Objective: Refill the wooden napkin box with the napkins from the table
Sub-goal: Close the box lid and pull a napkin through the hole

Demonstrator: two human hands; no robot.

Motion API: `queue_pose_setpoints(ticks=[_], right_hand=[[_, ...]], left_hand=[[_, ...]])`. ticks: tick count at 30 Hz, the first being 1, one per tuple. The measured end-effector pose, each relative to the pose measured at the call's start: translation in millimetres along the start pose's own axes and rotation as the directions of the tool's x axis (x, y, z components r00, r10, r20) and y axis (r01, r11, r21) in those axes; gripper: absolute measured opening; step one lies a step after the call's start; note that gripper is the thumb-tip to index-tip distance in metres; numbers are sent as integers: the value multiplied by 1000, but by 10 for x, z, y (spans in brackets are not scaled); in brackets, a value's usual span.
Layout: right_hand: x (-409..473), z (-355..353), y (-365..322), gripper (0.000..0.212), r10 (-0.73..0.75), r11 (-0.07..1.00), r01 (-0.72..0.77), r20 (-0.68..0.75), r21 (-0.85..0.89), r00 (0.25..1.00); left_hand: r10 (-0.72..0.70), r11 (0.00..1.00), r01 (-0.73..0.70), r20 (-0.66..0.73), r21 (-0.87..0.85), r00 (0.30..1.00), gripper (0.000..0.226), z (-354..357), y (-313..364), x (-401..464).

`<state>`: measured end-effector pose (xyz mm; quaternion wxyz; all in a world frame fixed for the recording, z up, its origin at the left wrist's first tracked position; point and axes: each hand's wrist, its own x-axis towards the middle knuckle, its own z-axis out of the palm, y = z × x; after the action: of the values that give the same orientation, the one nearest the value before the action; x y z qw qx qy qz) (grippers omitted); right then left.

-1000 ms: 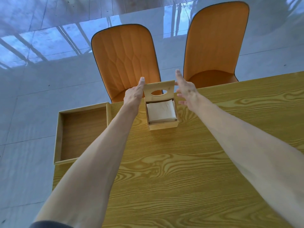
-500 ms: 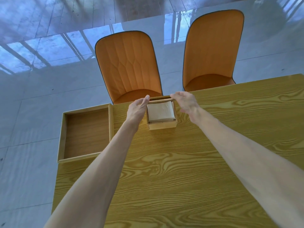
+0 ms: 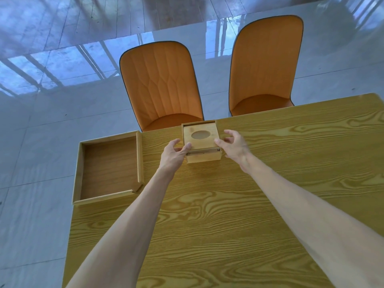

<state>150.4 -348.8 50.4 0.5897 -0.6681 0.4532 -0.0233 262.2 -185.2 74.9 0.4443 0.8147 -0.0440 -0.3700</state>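
Note:
The wooden napkin box (image 3: 203, 157) stands near the far edge of the wooden table (image 3: 207, 225). Its lid (image 3: 200, 143), with an oval hole, lies flat over the top, leaving a thin gap along the front edge. The napkins are hidden under it. My left hand (image 3: 173, 155) pinches the lid's front left corner between thumb and curled fingers. My right hand (image 3: 234, 147) touches the front right corner with only the thumb tip. Its other fingers are spread, off the box.
A shallow wooden tray (image 3: 138, 156) sits left of the box and overhangs the table's left edge. Two orange chairs (image 3: 160, 86) (image 3: 264, 65) stand behind the far edge. Glossy tiled floor surrounds the table.
The lid stood upright behind the open box. Both hands swung it forward and down over the napkins, and it now lies nearly shut. The view has tilted down.

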Motion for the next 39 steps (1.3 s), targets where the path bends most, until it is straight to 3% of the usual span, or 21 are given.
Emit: queue_pose_setpoints(ticks=[11, 17, 21, 25, 30, 35, 39], right_hand=[[24, 52, 97, 62, -83, 990, 78, -29, -121, 996], [37, 65, 110, 61, -181, 945, 153, -71, -289, 981], [42, 130, 6, 53, -400, 806, 269, -151, -527, 904], [76, 224, -173, 27, -581, 556, 378, -21, -740, 813], [147, 350, -416, 29, -560, 344, 421, 176, -839, 810], [204, 406, -516, 32, -513, 256, 435, 260, -863, 818], [226, 452, -532, 22, -512, 174, 430, 292, -886, 808]], left_hand=[[51, 998, -50, -44, 38, 998, 65, 38, -114, 88], [68, 995, -62, -67, 82, 995, 64, 53, -129, 132], [73, 994, -67, -66, 83, 995, 66, 46, -131, 146], [60, 995, -55, -70, 78, 996, 66, 36, -150, 160], [61, 994, -53, -87, 92, 994, 65, 40, -160, 165], [80, 992, -70, -99, 100, 992, 64, 54, -179, 158], [75, 993, -65, -102, 98, 992, 64, 56, -173, 167]])
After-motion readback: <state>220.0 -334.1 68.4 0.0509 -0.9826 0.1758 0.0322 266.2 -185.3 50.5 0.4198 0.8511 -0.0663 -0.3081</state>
